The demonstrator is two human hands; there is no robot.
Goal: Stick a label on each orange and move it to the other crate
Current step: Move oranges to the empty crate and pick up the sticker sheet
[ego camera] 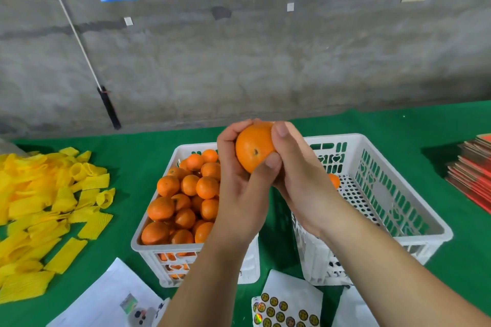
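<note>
An orange (pixel 253 147) is held up in front of me above the two white crates. My left hand (pixel 235 167) cups it from the left with curled fingers. My right hand (pixel 292 164) grips its right side, thumb and a fingertip pressed on the peel. The left crate (pixel 148 247) is full of several oranges (pixel 186 194). The right crate (pixel 425 231) holds one orange (pixel 334 180), partly hidden behind my right hand. A sheet of round gold labels (pixel 281 310) lies at the near edge. No label shows on the held orange.
The table has a green cloth (pixel 127 148). A heap of yellow foam net sleeves (pixel 39 215) lies at the left. White paper sheets (pixel 106 297) lie near the front. Red and brown flat cartons (pixel 475 172) are stacked at the right. A grey concrete wall stands behind.
</note>
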